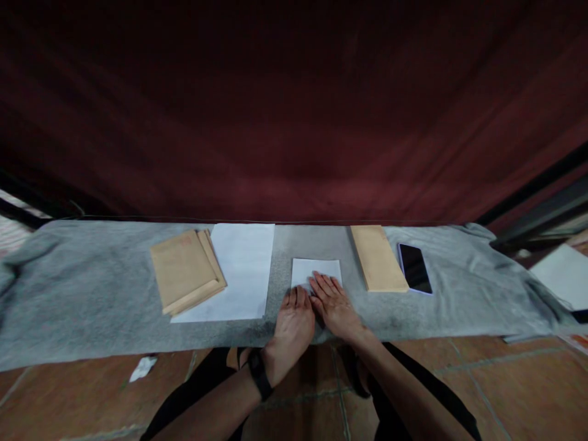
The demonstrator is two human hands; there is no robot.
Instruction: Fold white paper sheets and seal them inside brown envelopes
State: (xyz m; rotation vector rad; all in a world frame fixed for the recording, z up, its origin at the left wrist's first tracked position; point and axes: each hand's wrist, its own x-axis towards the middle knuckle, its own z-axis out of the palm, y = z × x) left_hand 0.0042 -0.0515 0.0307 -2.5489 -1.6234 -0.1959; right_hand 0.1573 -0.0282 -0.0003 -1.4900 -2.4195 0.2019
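Head view: left hand (295, 323) and right hand (337, 309) close together, palms down, fingers laid over small white paper (316, 265) under them; no pinch visible. Step looks like pressing it flat; next move likely calls for even pressure. Brown packets (184, 272) left of hands: faint reddish mark, unreadable.
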